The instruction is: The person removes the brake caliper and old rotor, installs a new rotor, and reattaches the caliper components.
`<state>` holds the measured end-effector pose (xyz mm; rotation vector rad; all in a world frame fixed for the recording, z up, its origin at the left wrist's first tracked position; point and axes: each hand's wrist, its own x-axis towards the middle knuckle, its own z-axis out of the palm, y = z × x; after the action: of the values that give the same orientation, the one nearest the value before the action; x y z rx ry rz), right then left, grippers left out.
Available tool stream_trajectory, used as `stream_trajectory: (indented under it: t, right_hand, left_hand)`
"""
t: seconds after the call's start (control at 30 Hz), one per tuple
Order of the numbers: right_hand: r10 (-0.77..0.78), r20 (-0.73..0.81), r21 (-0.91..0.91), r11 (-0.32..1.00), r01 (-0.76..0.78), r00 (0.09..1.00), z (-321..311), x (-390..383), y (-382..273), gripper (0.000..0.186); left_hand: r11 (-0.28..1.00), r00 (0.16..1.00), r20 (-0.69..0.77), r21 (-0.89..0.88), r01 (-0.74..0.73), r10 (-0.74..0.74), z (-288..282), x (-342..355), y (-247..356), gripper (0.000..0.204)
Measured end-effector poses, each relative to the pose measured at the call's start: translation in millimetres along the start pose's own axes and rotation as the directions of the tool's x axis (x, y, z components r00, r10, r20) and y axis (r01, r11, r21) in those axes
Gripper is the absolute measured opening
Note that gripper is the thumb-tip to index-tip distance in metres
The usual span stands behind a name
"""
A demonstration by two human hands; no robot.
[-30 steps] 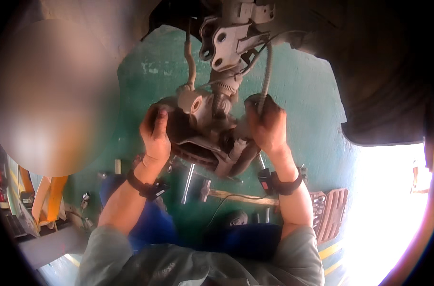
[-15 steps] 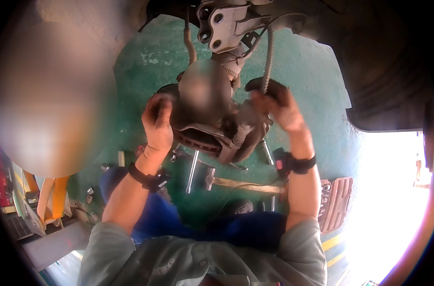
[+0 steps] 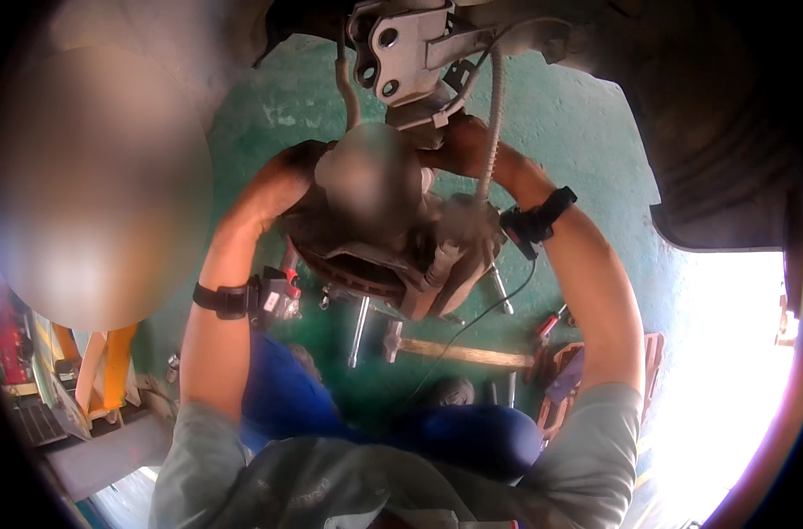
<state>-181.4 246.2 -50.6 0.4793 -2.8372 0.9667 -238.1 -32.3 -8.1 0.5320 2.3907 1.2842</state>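
Observation:
A rusty brake disc (image 3: pixel 353 275) on a wheel hub assembly hangs in front of me, its middle hidden by a blurred patch. My left hand (image 3: pixel 297 169) reaches round the assembly's left side, fingers out of sight behind it. From the right, my right hand (image 3: pixel 465 145) passes behind the coil-wrapped hose (image 3: pixel 490 150) to the back of the assembly, below the metal bracket (image 3: pixel 404 57). Its fingers are dark and hidden too. Whether either hand grips anything cannot be seen.
On the green floor lie a wooden-handled hammer (image 3: pixel 459 354), a chrome bar (image 3: pixel 359 333), a second metal rod (image 3: pixel 502 291) and a red-handled tool (image 3: pixel 549 328). A slotted brown plate (image 3: pixel 653 361) lies by my right arm. A dark curved liner (image 3: pixel 719 176) hangs at the right.
Both hands have gone from in front of the assembly to its far side, the left at the left edge, the right past the hose. The assembly sits slightly lower in view.

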Motion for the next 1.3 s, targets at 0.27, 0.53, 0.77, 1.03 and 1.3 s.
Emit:
stream_trajectory:
  t: [0.27, 0.53, 0.77, 1.03, 1.3]
  right_hand:
    - [0.223, -0.068, -0.111, 0.967, -0.230, 0.972, -1.7, 8.0, -7.8, 0.059]
    - [0.405, 0.004, 0.177, 0.899, -0.400, 0.914, -37.1, -23.6, 9.5, 0.052]
    - [0.572, -0.134, 0.966, 0.259, -0.023, 0.809, -51.6, -42.6, -70.8, 0.025]
    - [0.669, -0.256, 0.828, 0.524, -0.199, 0.697, -54.4, -17.4, -67.6, 0.022]
    - [0.702, -0.296, 0.738, 0.598, -0.311, 0.647, -61.6, -21.8, -59.0, 0.023]
  left_hand:
    - [0.994, 0.989, 0.107, -0.037, 0.108, -0.103, 1.9, -6.8, 1.1, 0.046]
    - [0.973, 0.968, 0.096, -0.024, -0.231, 0.232, 8.5, -4.3, -21.4, 0.044]
    - [0.977, 0.979, 0.079, -0.123, -0.176, 0.187, 6.1, 6.4, -39.9, 0.027]
    - [0.860, 1.000, -0.015, -0.509, -0.030, 0.025, 6.4, -0.7, -33.0, 0.019]
    - [0.876, 0.948, -0.307, -0.431, -0.218, 0.085, 9.3, -16.0, -38.1, 0.026]
